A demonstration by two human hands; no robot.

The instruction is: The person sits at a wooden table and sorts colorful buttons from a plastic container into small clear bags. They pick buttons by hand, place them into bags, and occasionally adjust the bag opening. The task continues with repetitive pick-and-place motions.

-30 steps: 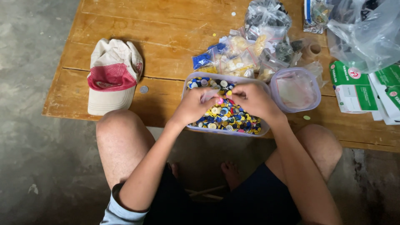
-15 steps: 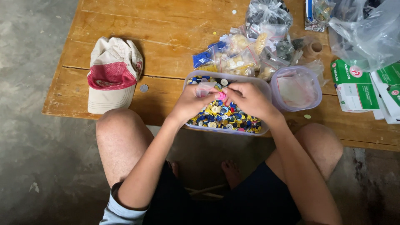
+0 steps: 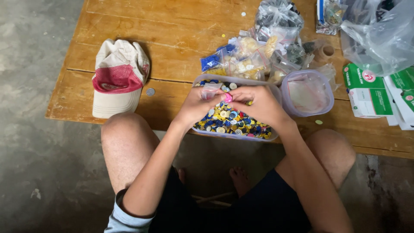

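Both hands are now drawing together at frame centre over the tub (image 3: 202, 80), having lifted from the buttons (image 3: 233, 121) below. Left hand (image 3: 199, 103) and right hand (image 3: 258, 103) are pinching one pink button (image 3: 227, 97) between fingertips. I am judging it light, rigid, slippery: best gripped by its edge. Cap (image 3: 118, 77) is lying unmoved, upper left.

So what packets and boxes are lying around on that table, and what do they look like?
Green-and-white cartons: right edge of the table, flat rectangular boxes.
Small clear zip bags: clustered behind the button tub, holding blue, yellow and cream bits.
Large clear plastic bag: top right corner, crumpled.
Small printed packet: top edge, blue-edged.
No screens or signs.
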